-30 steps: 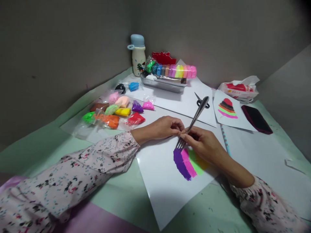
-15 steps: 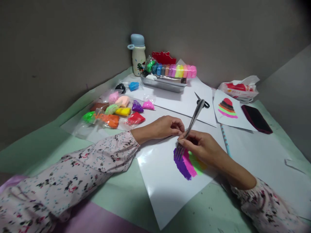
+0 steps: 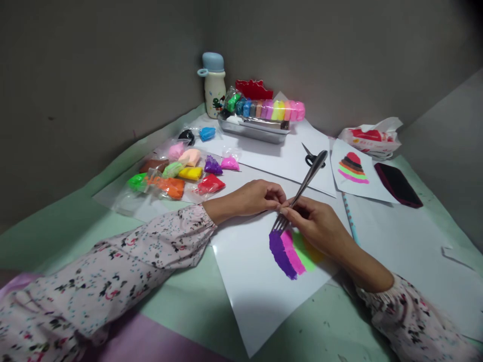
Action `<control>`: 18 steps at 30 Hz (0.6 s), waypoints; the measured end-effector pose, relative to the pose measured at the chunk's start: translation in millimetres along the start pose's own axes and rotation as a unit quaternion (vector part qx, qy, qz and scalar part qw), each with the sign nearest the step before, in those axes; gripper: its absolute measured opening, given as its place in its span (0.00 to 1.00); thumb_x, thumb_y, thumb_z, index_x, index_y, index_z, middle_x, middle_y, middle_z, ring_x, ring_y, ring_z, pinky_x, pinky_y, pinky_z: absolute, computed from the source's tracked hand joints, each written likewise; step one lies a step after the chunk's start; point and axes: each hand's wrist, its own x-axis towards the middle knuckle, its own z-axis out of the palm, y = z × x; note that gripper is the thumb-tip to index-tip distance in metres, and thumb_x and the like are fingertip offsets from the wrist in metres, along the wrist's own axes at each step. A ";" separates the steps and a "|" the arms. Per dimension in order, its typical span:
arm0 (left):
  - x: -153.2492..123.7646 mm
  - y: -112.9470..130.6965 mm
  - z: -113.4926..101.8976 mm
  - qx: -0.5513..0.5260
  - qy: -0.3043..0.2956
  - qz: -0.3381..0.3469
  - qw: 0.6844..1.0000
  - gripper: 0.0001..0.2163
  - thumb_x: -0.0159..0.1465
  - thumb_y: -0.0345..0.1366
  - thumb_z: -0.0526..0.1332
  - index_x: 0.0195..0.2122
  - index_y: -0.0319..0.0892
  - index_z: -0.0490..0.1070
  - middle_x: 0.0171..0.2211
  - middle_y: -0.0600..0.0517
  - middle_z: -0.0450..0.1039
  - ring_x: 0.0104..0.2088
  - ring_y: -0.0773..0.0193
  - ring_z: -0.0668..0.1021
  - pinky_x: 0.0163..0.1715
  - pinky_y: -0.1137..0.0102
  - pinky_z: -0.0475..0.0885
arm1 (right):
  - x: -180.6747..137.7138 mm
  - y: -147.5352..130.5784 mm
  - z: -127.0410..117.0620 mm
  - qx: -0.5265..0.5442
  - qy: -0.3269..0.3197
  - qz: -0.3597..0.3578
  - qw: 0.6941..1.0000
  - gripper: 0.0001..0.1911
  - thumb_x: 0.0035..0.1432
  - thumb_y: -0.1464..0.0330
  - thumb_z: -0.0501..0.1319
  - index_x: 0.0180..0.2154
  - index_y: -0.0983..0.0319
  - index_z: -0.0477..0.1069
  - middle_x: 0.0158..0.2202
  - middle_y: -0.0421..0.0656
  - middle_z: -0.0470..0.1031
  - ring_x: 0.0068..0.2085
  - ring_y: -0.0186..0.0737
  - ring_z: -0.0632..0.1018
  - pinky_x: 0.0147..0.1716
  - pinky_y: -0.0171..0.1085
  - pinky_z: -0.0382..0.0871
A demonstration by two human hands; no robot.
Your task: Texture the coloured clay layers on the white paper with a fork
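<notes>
My right hand (image 3: 320, 223) is closed round a metal fork (image 3: 302, 188), its tines resting at the top edge of the purple and pink bands of a clay picture (image 3: 292, 251) on a white sheet (image 3: 256, 281). The picture has purple, pink, green and yellow stripes. My left hand (image 3: 254, 197) rests with curled fingers on the sheet just left of the fork, fingertips close to the tines; I cannot make out anything in them.
Several small bags of coloured clay (image 3: 177, 173) lie at the left. A metal tray (image 3: 252, 128) with a clay pack, a bottle (image 3: 214, 85), scissors (image 3: 311, 157), a finished striped picture (image 3: 352, 168), a dark case (image 3: 398, 185), tissues (image 3: 372, 137) and a pencil (image 3: 350, 221) surround the sheet.
The fork dipped down onto the purple band half a second ago, then came back up to the top edge of the stripes. My left hand stayed put.
</notes>
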 end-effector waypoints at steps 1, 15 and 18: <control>-0.1 -0.2 0.2 -0.001 0.000 0.001 1.000 0.07 0.58 0.30 0.60 0.37 0.40 0.74 0.31 0.52 0.76 0.32 0.68 0.75 0.34 0.72 0.67 | 0.2 0.8 0.3 0.004 0.006 0.002 1.000 0.13 0.59 0.61 0.57 0.35 0.62 0.75 0.24 0.39 0.70 0.26 0.35 0.67 0.26 0.35 0.60; 0.1 -2.2 -1.6 0.002 -0.007 0.011 1.000 0.07 0.57 0.31 0.60 0.37 0.40 0.73 0.32 0.53 0.76 0.32 0.68 0.75 0.34 0.73 0.66 | -4.1 -3.2 -0.5 0.052 -0.017 0.049 0.997 0.11 0.57 0.62 0.59 0.36 0.62 0.75 0.24 0.38 0.71 0.25 0.34 0.69 0.26 0.34 0.61; 1.0 -2.5 -1.0 -0.007 -0.009 0.007 1.000 0.07 0.57 0.31 0.60 0.37 0.40 0.73 0.32 0.53 0.76 0.32 0.68 0.75 0.34 0.72 0.67 | -4.4 -5.5 0.7 0.036 -0.017 0.048 0.998 0.11 0.57 0.63 0.59 0.35 0.62 0.75 0.23 0.37 0.70 0.25 0.34 0.68 0.26 0.34 0.60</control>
